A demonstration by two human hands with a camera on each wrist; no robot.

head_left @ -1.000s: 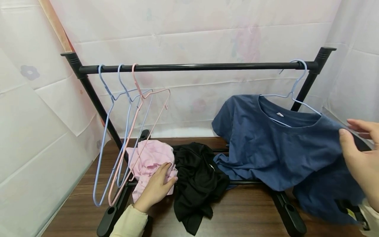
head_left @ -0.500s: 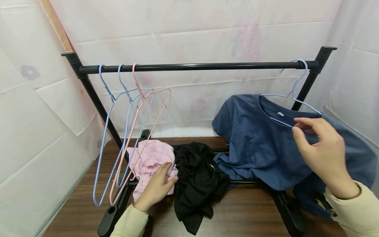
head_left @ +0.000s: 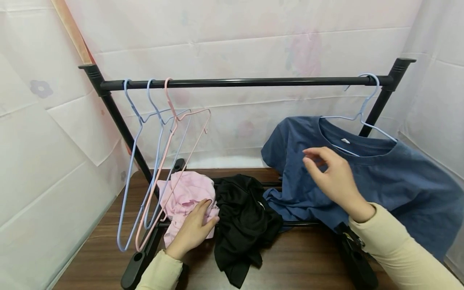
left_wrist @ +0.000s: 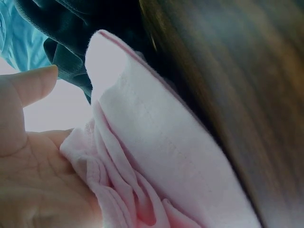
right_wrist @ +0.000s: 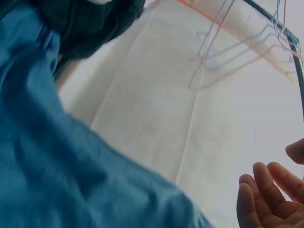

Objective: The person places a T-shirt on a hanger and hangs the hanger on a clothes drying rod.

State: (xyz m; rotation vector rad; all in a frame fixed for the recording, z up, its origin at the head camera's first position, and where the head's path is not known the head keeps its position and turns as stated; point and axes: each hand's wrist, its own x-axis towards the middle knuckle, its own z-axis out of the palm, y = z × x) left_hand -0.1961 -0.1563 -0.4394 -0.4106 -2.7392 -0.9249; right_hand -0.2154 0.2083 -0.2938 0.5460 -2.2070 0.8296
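Note:
My left hand (head_left: 195, 229) rests on a crumpled pink garment (head_left: 186, 189), fingers fairly straight. The left wrist view shows the thumb spread from the palm beside the pink cloth (left_wrist: 156, 142). My right hand (head_left: 335, 177), fingers loosely bent and holding nothing, is in front of a blue T-shirt (head_left: 391, 177). The shirt is on a light blue hanger (head_left: 363, 108) hooked at the bar's right end; its lower part lies bunched low on the rack. A crumpled black garment (head_left: 243, 213) lies between the pink garment and the shirt.
Two light blue hangers (head_left: 131, 104) and a pink hanger (head_left: 170, 98) hang at the left of the black rack's bar (head_left: 246, 83). The rack's feet (head_left: 139, 262) stand on a brown wooden table (head_left: 290, 262). White patterned cloth (head_left: 235, 52) surrounds it.
My right hand has left the shirt's right shoulder and moved left across the shirt's front. The right sleeve hangs loose. My left hand stays on the pink garment.

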